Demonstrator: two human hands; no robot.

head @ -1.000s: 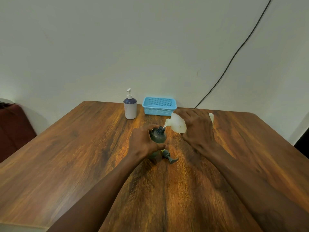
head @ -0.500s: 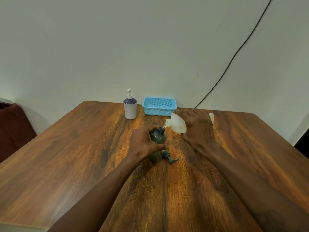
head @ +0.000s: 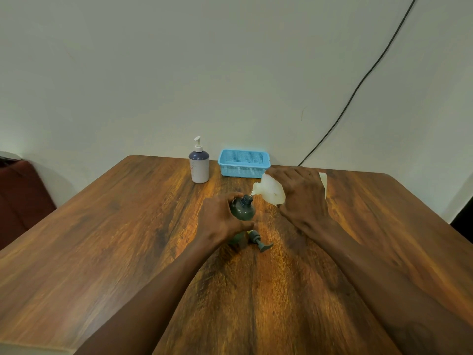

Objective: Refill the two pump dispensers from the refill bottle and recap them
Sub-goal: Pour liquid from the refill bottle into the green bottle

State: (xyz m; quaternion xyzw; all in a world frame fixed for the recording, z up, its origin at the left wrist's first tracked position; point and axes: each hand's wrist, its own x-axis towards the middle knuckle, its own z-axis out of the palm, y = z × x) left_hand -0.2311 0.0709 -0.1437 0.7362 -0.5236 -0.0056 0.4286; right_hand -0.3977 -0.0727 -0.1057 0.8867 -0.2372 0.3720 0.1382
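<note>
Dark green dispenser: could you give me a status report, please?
Left hand grips dark green dispenser. Right hand tilts translucent white refill bottle, pouring. Green pump cap lies alongside.

We reach both bare forearms forward from the bottom edge, converging toward the middle. Our left hand (head: 220, 220) is curled sideways, thumb nearer us and fingers wrapped round the far side, closed in a grip. Our right hand (head: 302, 196) sits slightly higher, knuckles up, wrist bent downward, fingers apparently clamped over what it holds, fingertips hidden
</note>
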